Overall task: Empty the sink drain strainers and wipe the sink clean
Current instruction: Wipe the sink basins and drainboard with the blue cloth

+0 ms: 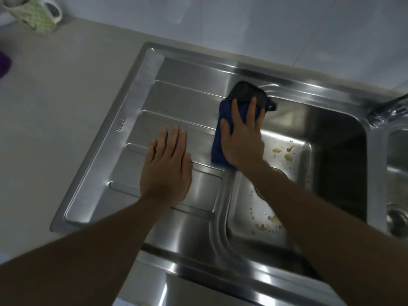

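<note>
While the left hand (167, 171) lay flat on the drainboard (176, 102), palm down with its fingers straight and close together, it held nothing. The right hand (241, 138) pressed a dark blue cloth (217, 149) against the steel. Its fingers were extended and slightly spread over the fabric, and the thumb pointed toward the left hand. The cloth lay at the junction of the drainboard and the main basin (331, 140), with its far end draped over the basin's upper left corner. The two hands were near each other but did not touch.

The sink (220, 268) was stainless steel, set into a pale countertop (55, 107). Brownish stains (287, 153) and droplets marked the floor of the main basin, both beyond the right forearm and on its near side. The drain of this basin was mostly hidden behind the right forearm, so its condition could not be determined.

A second basin (397, 173) adjoined the main one at the right edge of the view. A round drain strainer (397, 219) sat seated in its floor. The faucet (388, 107) stood on the rim between the two basins, blurred.

A green checked mug (35, 14) stood at the far left corner of the countertop. A purple object (4, 62) was cut off by the left edge.
</note>
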The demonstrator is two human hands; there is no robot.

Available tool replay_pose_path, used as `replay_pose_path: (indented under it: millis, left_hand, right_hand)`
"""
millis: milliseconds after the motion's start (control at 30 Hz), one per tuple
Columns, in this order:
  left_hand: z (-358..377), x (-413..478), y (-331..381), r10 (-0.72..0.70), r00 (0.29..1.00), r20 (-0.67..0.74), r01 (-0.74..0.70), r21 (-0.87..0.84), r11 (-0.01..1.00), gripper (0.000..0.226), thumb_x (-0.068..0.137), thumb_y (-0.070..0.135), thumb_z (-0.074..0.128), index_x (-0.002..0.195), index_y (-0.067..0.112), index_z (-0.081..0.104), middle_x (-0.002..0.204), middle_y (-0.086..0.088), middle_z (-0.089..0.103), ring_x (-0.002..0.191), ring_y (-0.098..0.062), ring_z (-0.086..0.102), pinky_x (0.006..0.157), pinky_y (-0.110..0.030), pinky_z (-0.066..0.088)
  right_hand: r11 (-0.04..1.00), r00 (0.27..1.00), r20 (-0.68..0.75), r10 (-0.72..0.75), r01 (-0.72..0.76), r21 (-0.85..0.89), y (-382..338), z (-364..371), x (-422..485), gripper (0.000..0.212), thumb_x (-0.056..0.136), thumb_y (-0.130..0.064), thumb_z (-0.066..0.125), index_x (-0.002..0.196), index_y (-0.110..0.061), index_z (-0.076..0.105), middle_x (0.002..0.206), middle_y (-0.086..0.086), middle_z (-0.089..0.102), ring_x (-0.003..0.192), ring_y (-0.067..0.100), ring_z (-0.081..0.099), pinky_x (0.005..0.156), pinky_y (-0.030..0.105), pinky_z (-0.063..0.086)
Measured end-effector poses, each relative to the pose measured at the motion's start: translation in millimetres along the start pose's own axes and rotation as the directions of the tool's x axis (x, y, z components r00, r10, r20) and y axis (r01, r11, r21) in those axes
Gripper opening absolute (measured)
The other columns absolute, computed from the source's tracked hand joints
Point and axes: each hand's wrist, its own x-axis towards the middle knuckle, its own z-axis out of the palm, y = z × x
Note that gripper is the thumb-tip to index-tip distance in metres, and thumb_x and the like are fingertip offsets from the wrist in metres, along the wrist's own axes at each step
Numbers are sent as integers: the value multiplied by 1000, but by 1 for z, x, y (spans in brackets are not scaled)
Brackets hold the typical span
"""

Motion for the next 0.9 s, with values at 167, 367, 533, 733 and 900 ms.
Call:
replay_pose_path:
  millis: [167,367,533,733,900]
  left_hand:
    - [0,1,-1,3,1000,-2,-3,14,1000,61,103,38,13,159,14,15,166,-6,14,154,-27,9,123,-48,14]
    - [-1,0,1,-3,1000,-10,3,9,1000,60,103,36,16,158,12,19,166,-7,17,154,-28,11,123,-48,14]
    - [-1,0,0,-2,1000,-16,2,2,1000,59,103,35,17,158,12,19,166,-7,18,153,-28,12,123,-48,16]
    - [3,0,-2,8,1000,-24,-8,8,1000,59,104,35,16,158,13,18,165,-7,18,153,-28,13,123,-47,15]
    - [1,0,0,-10,1000,-11,10,-12,1000,59,104,36,14,158,14,17,166,-6,15,154,-27,11,124,-47,13]
  right_hand:
    - [994,994,-35,102,-103,-47,-9,-11,64,60,103,-52,27,159,-34,13,168,3,-7,151,35,-15,115,62,25]
    - [987,1000,-8,-20,21,157,5,1,-11,58,104,-46,37,158,-33,20,168,0,-4,153,32,9,108,56,41]
    - [967,998,33,60,-67,245,4,-11,34,61,106,-45,37,159,-28,13,166,7,-14,152,36,8,109,56,39]
    - [853,990,71,118,-138,504,8,-7,-2,64,106,-43,39,160,-29,7,168,2,0,150,25,23,115,44,29]
    - [678,971,181,158,-240,694,12,1,-62,67,103,-48,43,159,-34,9,164,-10,19,148,11,24,117,29,19]
